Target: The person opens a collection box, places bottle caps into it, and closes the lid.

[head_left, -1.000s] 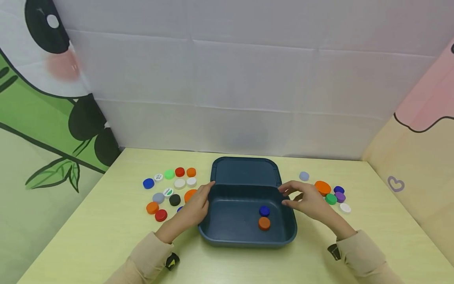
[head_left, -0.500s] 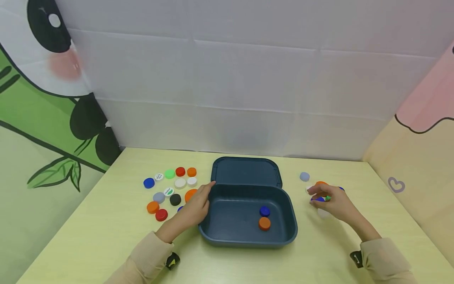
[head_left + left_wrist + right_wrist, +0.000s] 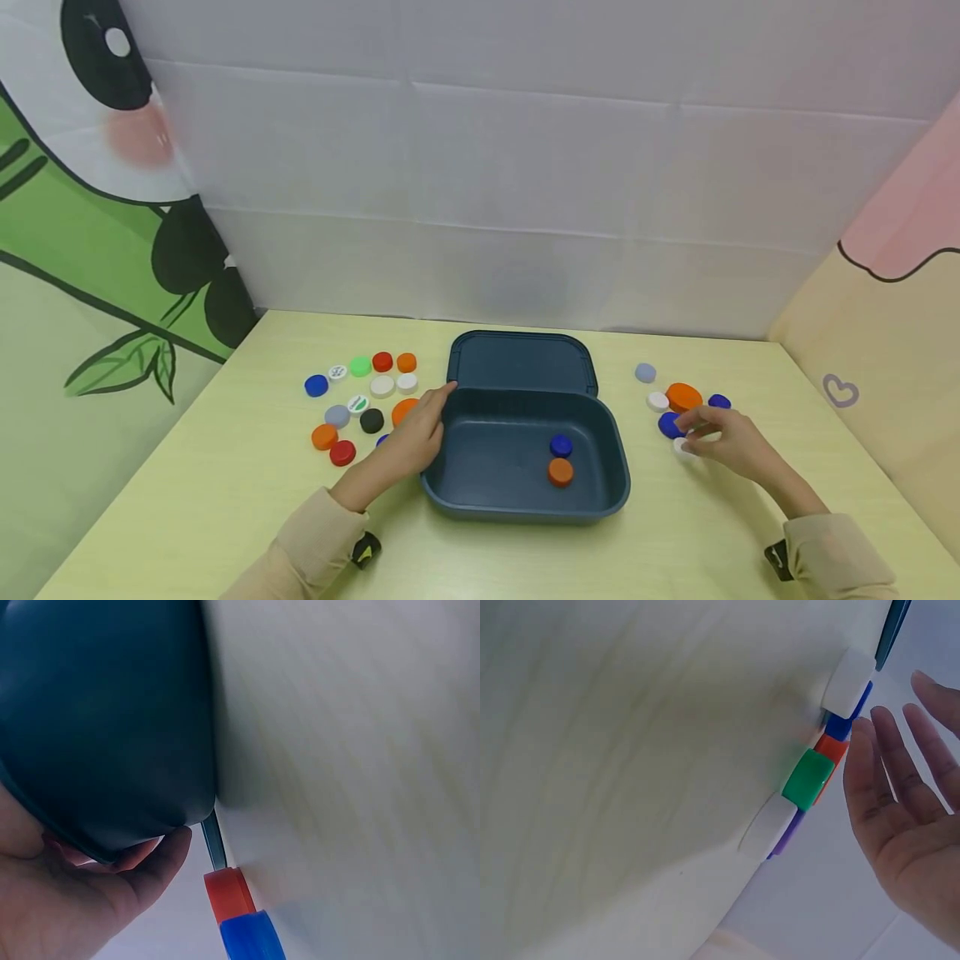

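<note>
Between the hands stands a dark blue plastic box (image 3: 487,467), with a blue bottle cap (image 3: 561,446) and an orange bottle cap (image 3: 560,472) inside. My left hand (image 3: 416,433) grips its left rim near the back corner; in the left wrist view a finger curls round the outside wall. Right of the box, my right hand (image 3: 731,442) hovers low over a group of caps with fingers spread and nothing held. Its thumb is at a white cap (image 3: 681,450), close to a blue cap (image 3: 671,425). A green cap (image 3: 808,780) shows in the right wrist view.
Behind the box lies its lid (image 3: 522,361). Several loose caps, among them a black cap (image 3: 372,421) and a red cap (image 3: 342,452), lie left of the box. An orange cap (image 3: 683,397) and a pale blue cap (image 3: 645,372) lie at the right.
My right hand has moved from the box's right rim rightward to the caps there, then slightly lower to the white cap. The left hand stays on the box.
</note>
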`<state>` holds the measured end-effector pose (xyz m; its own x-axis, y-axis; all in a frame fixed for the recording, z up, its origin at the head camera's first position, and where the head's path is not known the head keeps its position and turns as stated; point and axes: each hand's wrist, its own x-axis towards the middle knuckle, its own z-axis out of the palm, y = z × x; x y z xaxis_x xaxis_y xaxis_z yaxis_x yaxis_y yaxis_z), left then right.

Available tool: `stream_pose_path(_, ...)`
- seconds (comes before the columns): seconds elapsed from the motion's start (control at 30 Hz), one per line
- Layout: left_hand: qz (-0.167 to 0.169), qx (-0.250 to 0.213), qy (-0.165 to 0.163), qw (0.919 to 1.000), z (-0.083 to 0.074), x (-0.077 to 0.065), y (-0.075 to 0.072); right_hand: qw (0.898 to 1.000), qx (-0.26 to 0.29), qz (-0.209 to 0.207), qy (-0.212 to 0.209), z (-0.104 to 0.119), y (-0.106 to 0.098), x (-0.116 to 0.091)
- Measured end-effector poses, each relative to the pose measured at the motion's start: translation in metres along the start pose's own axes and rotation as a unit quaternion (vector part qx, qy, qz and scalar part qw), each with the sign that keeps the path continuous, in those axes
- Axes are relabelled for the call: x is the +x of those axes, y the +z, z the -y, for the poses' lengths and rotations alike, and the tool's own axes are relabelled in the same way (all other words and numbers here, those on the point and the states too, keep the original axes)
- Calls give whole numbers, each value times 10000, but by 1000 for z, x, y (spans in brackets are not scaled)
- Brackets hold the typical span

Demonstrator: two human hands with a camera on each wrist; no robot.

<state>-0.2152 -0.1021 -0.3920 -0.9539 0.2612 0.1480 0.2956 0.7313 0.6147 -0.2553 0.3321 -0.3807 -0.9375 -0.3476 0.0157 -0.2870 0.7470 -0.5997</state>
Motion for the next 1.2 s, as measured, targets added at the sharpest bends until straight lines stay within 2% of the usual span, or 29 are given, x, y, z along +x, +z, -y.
stream_pose_path(0.43,36,-20,-34,10000,1,0,1,9993,102,224,280,-4,3,-3)
stream_pose_path(1.0,73,-16,-59,10000,1,1,0,9991,-85,337,223,-5,8,0)
stream_pose_path(1.2,67,-27,-36,10000,2,1,0,9993,-298,242,19,-2,6,0)
